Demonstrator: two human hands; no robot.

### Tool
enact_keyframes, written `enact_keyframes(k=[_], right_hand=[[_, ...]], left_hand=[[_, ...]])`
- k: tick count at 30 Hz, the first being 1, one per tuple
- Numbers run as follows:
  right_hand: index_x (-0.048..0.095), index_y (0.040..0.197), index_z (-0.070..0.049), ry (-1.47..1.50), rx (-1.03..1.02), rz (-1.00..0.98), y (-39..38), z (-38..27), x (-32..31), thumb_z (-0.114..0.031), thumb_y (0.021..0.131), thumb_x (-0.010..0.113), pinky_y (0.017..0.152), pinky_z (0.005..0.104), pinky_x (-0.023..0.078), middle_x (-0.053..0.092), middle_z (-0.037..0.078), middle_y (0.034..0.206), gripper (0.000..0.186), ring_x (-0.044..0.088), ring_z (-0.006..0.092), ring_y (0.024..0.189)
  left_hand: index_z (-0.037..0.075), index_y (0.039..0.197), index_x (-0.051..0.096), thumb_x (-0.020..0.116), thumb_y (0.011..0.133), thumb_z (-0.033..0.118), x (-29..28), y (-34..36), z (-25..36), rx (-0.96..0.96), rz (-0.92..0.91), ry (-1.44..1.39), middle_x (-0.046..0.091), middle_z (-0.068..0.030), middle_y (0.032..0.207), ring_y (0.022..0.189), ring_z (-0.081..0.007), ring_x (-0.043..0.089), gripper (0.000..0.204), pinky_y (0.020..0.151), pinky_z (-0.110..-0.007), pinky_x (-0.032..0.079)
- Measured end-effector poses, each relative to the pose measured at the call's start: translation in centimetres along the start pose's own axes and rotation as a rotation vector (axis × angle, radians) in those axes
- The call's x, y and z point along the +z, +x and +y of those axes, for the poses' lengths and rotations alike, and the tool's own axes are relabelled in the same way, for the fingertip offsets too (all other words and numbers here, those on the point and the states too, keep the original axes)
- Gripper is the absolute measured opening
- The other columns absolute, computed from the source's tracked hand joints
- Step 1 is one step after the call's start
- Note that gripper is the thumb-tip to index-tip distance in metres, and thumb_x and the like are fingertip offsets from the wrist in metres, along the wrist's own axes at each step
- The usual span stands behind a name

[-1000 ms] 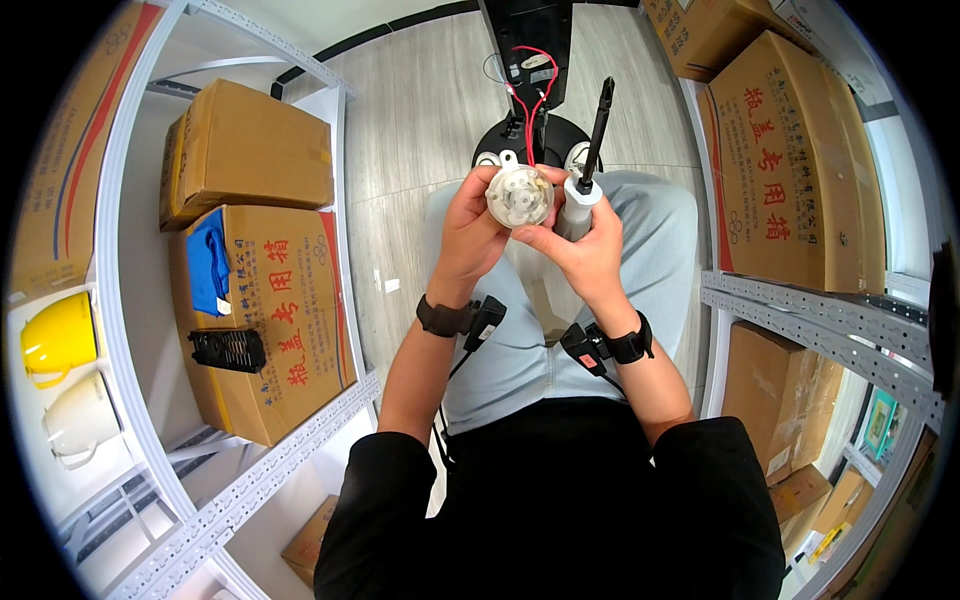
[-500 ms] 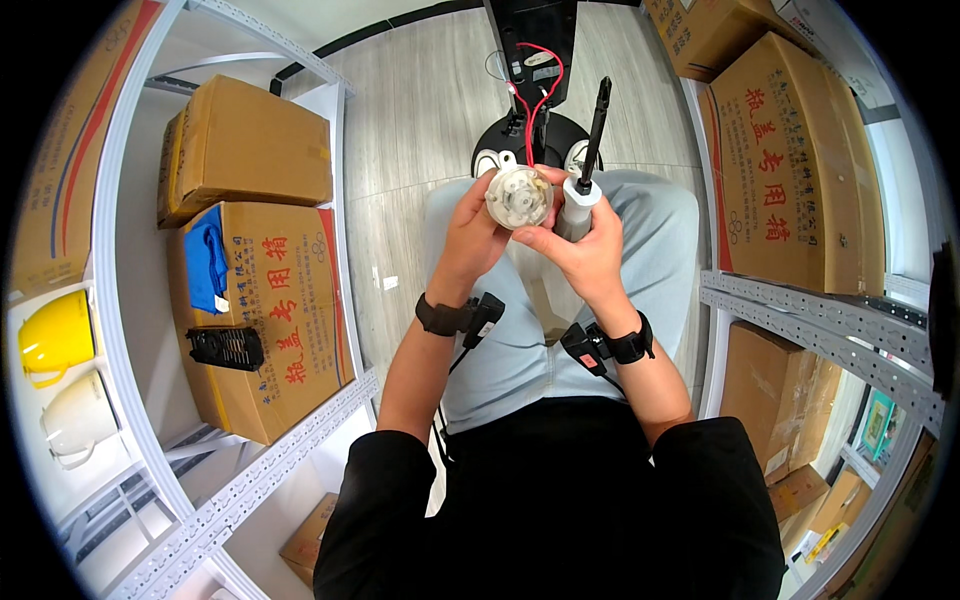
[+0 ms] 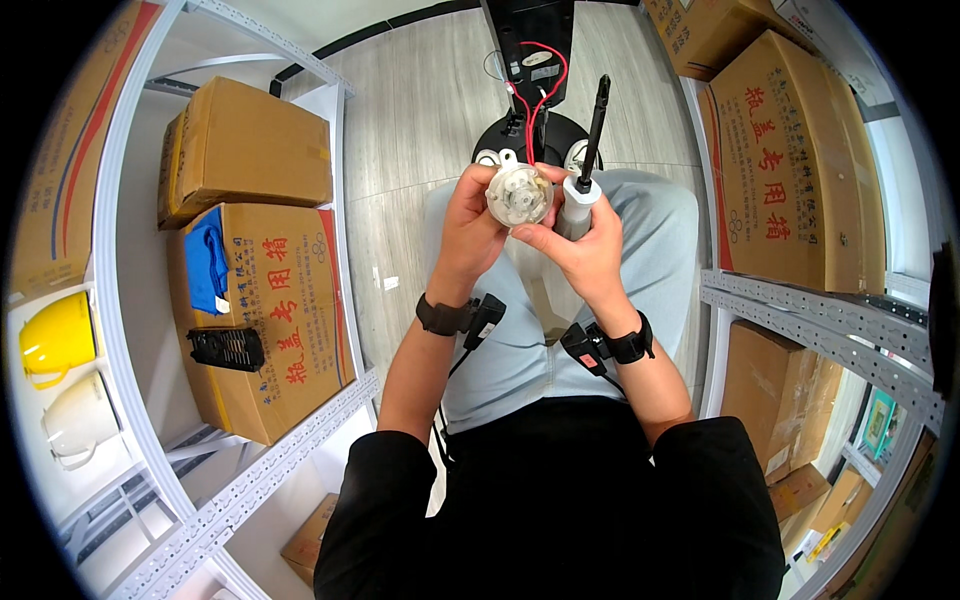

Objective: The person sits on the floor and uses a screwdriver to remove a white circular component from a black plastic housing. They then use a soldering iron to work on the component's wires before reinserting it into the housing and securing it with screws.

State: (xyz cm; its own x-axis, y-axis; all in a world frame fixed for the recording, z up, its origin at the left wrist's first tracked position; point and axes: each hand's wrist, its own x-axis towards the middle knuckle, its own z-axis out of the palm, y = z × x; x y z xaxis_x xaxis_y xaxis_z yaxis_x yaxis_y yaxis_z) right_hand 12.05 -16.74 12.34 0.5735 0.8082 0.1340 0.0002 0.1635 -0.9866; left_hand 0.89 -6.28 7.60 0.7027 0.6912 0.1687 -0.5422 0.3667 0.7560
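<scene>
My left hand (image 3: 468, 235) is closed around the side of a round, translucent whitish plastic housing (image 3: 519, 196) with a small tab on top. Red wires (image 3: 529, 125) run from behind it toward a black device on a round base (image 3: 530, 75), which stands on the floor between my shoes. In my right hand (image 3: 592, 258) is a screwdriver (image 3: 577, 212) with a pale grey handle, its black shaft pointing up and away from me. My right thumb reaches to the housing's lower edge, while other right fingers are partly hidden behind it.
Left shelving (image 3: 215, 525) holds cardboard boxes (image 3: 265, 300), a blue cloth (image 3: 206, 262), a black slotted plastic part (image 3: 226, 348), a yellow cup (image 3: 57, 338) and a white cup (image 3: 78, 420). More boxes (image 3: 790, 165) fill the right shelving (image 3: 820, 320). Both shelves flank my legs closely.
Almost nothing differs. Both hands keep their grip, and the screwdriver and housing stay nearly in place.
</scene>
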Motion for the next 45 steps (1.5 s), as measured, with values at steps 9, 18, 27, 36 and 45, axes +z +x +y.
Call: enact_keyframes(k=[9,18,27,36,45], right_hand=[[0.069,0.117,-0.009,0.020,0.029,-0.012,-0.15,0.20,-0.03,-0.018,0.068,0.092,0.068,0.0215,0.044,0.054,-0.006,0.075,0.056,0.050,0.0033,0.070],[0.068,0.119,-0.008,0.019,-0.002,-0.010,0.07,-0.22,0.02,-0.016,0.068,0.091,0.067,0.0205,0.043,0.055,-0.007,0.075,0.056,0.049,0.0025,0.069],[0.068,0.120,-0.009,0.020,-0.006,-0.013,0.13,0.12,-0.11,-0.015,0.068,0.091,0.067,0.0204,0.043,0.054,-0.007,0.074,0.057,0.049,0.0025,0.069],[0.067,0.121,-0.007,0.055,0.013,0.003,0.13,0.15,-0.10,-0.014,0.069,0.090,0.069,0.0198,0.043,0.053,-0.007,0.075,0.057,0.048,0.0022,0.069],[0.067,0.121,-0.008,0.057,0.058,-0.017,-0.12,0.13,-0.36,-0.014,0.069,0.090,0.069,0.0200,0.043,0.054,-0.007,0.075,0.057,0.049,0.0023,0.072]], left_hand=[[0.007,0.105,0.052,0.065,0.090,-0.004,-0.81,0.07,-0.36,0.087,-0.009,0.124,0.065,-0.0075,0.106,0.097,-0.0162,0.066,0.022,0.084,-0.031,0.056],[0.004,0.103,0.058,0.064,0.092,-0.005,-0.38,0.03,0.11,0.014,0.074,0.153,0.067,-0.0045,0.101,0.092,-0.0108,0.064,0.015,0.081,-0.027,0.052],[0.003,0.103,0.059,0.066,0.093,0.001,-0.34,0.15,0.24,0.090,0.059,0.283,0.068,-0.0049,0.101,0.090,-0.0110,0.065,0.012,0.080,-0.026,0.053],[0.004,0.106,0.060,0.065,0.094,0.002,-0.36,-0.11,-0.08,0.093,0.109,0.459,0.068,-0.0041,0.103,0.089,-0.0096,0.064,0.014,0.079,-0.025,0.053],[0.003,0.115,0.059,0.054,0.102,0.012,-0.72,-0.48,-0.21,-0.091,0.084,0.504,0.067,-0.0013,0.104,0.095,-0.0076,0.061,0.017,0.082,-0.024,0.050]])
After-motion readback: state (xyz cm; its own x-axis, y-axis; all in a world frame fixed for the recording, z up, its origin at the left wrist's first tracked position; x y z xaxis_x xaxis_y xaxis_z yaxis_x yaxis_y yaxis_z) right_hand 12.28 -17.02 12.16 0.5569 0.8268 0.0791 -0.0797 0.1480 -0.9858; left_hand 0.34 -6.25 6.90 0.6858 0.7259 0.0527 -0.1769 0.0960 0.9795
